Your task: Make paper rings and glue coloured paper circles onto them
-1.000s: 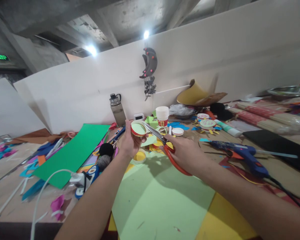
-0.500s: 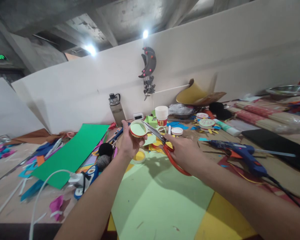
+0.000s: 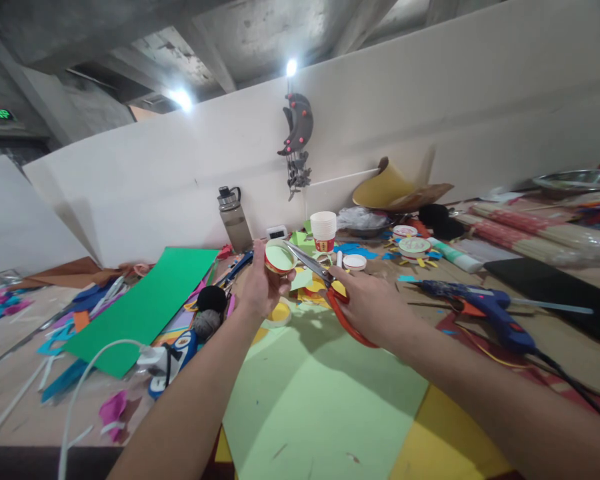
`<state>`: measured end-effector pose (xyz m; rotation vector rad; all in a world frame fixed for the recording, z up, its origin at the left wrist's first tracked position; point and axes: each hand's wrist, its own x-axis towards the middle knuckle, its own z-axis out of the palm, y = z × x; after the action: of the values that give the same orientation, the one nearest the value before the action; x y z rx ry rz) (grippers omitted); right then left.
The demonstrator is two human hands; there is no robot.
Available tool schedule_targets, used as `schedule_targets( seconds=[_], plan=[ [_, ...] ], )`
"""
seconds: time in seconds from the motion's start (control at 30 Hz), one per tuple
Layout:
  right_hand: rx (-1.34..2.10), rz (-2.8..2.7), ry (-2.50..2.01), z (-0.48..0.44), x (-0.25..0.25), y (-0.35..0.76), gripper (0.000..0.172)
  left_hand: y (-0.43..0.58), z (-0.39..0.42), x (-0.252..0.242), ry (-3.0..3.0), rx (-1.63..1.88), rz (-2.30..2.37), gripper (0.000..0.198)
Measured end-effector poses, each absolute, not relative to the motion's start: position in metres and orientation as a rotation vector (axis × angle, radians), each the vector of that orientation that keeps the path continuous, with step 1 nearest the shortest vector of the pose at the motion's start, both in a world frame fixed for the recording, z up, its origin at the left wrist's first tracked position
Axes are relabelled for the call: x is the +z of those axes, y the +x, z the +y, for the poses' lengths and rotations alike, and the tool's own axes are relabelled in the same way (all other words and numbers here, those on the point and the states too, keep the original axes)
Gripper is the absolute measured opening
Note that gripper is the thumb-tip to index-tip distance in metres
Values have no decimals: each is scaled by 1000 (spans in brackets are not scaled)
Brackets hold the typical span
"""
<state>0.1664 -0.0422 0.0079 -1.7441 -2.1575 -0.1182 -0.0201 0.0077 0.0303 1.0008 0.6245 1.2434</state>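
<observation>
My left hand (image 3: pixel 261 283) grips a shallow cut-down paper cup (image 3: pixel 280 257) with a red-patterned side and light green paper inside it. In my right hand (image 3: pixel 365 297) is a pair of scissors (image 3: pixel 347 320) with orange-red handles. Their blades point up and left, and the tips are at the cup's right rim; whether they touch it I cannot tell. Below my left hand, another cup piece (image 3: pixel 279 313) with a yellow inside lies on the table. A large light green sheet (image 3: pixel 320 393) spreads under both hands, with yellow paper scraps (image 3: pixel 314 293) just beyond.
Stacked paper cups (image 3: pixel 323 230) and a water bottle (image 3: pixel 235 220) stand at the back. To the right lies a blue glue gun (image 3: pixel 495 313) with its cord. A green sheet (image 3: pixel 145 307) and a white plug with cable (image 3: pixel 155 360) are on the left.
My left hand has shifted the cup piece slightly to the right and tilted it. The scissors' handles have moved a little, while the blades stay near the rim.
</observation>
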Motion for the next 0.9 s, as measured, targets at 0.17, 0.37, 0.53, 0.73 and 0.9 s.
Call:
schedule_targets(
  seconds=[0.17, 0.37, 0.53, 0.73, 0.9],
  plan=[
    [-70, -2183, -1765, -43, 11, 166, 38, -22, 8, 34, 970, 1275, 643, 62],
    [-38, -2215, -1785, -42, 12, 165, 38, -20, 7, 38, 953, 1336, 605, 60],
    [-87, -2194, -1760, -40, 8, 167, 38, -20, 9, 35, 933, 1370, 612, 56],
    [-81, -2191, -1739, -44, 10, 167, 43, -20, 10, 30, 960, 1286, 648, 60],
    [-56, -2191, -1775, -44, 13, 166, 38, -22, 10, 30, 988, 1254, 634, 63]
  ],
)
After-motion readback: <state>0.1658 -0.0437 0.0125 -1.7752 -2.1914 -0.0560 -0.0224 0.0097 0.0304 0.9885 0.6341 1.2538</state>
